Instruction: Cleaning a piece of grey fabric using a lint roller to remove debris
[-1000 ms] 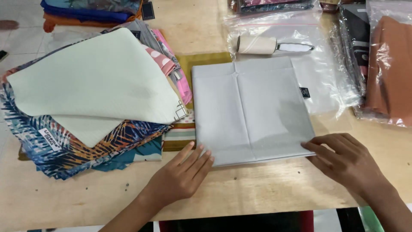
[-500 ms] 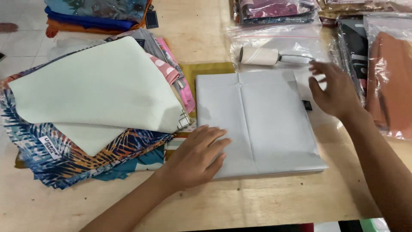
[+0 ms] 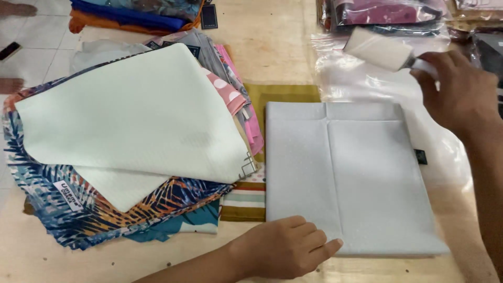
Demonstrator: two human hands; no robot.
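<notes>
**A:** So what's different from half a second back?

**B:** The right hand (image 3: 461, 91) was hovering open over the far right corner of the folded pale grey fabric square (image 3: 351, 178); now it's lifted the white cylinder lint roller (image 3: 380, 50) off the clear plastic bag (image 3: 361, 81), fingers wrapped around the handle, roller head tilted up and to the left. The left hand (image 3: 285, 246) slid back a bit toward the near edge of the desk (image 3: 277, 42). It's resting at the near left corner of the grey square, fingers loosely curled and holding nothing, fingertips just on the cloth.

**A:** And the grey piece itself?

**B:** Flat in the middle of the wooden desk, crease lines showing, lying over an olive-yellow cloth (image 3: 283, 94) and a striped one (image 3: 243, 202).

**A:** Tags or packaging?

**B:** Small black square tag (image 3: 421, 156) sticks out at the grey square's right edge. A white rectangular label (image 3: 68, 195) sits on the blue leaf-print fabric (image 3: 47, 209) in the pile on the left, under a big mint-white textured sheet (image 3: 136, 115). A dark hang tag (image 3: 209, 15) is at the far edge by the orange and blue folded cloths (image 3: 126, 18). Bagged dark and maroon fabrics (image 3: 387, 13) are stacked in clear plastic at the far right corner.
</notes>
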